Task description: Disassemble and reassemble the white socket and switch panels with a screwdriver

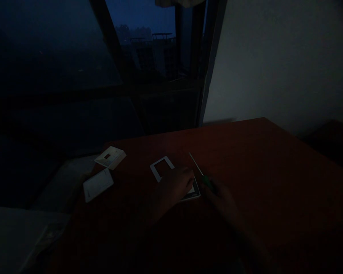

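Note:
The scene is very dark. A screwdriver (206,180) with a green handle is in my right hand (223,198), its thin shaft pointing up and to the left over the table. My left hand (177,184) rests over a flat device (193,193) with a pale rim and a dark inner part. Its fingers are curled, and whatever is under them is hidden. Just beyond my left hand lies a white rectangular frame (155,171) with an open middle, partly covered by that hand.
On the reddish-brown table (268,167), a pale box (111,156) with a small dark square sits at the far left. A flat white panel (98,185) lies nearer, at the left edge. Behind stand a dark window (148,49) and a pale wall (274,57).

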Demonstrator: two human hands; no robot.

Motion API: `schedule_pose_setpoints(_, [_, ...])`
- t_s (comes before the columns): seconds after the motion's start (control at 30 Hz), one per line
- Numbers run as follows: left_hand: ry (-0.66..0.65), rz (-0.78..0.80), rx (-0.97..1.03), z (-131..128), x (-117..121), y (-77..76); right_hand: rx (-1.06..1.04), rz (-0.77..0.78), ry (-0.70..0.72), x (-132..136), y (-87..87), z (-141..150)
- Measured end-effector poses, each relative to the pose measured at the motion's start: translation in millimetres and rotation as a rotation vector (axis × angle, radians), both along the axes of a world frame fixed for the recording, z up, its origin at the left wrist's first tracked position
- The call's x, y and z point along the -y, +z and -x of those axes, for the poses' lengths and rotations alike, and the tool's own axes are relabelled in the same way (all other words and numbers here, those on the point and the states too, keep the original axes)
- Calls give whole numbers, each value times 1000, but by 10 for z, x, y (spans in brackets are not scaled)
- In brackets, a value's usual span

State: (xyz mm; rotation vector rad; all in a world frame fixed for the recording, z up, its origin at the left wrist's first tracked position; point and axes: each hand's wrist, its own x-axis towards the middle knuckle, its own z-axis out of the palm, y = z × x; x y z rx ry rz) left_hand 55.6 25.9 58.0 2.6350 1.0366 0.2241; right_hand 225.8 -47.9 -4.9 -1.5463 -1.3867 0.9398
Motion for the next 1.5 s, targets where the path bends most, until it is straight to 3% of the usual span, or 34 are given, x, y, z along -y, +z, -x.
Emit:
schedule_pose_setpoints(1.0, [9, 1, -69, -72, 27, 36, 0, -7, 3, 6, -16, 3])
schedule_pose_setpoints(1.27, [124, 15, 93, 217, 109, 11, 17, 29, -3, 12, -4, 7])
schedule_pose_setpoints(1.5, [138, 144, 145, 408, 214, -170, 41, 45, -12, 10, 23, 6])
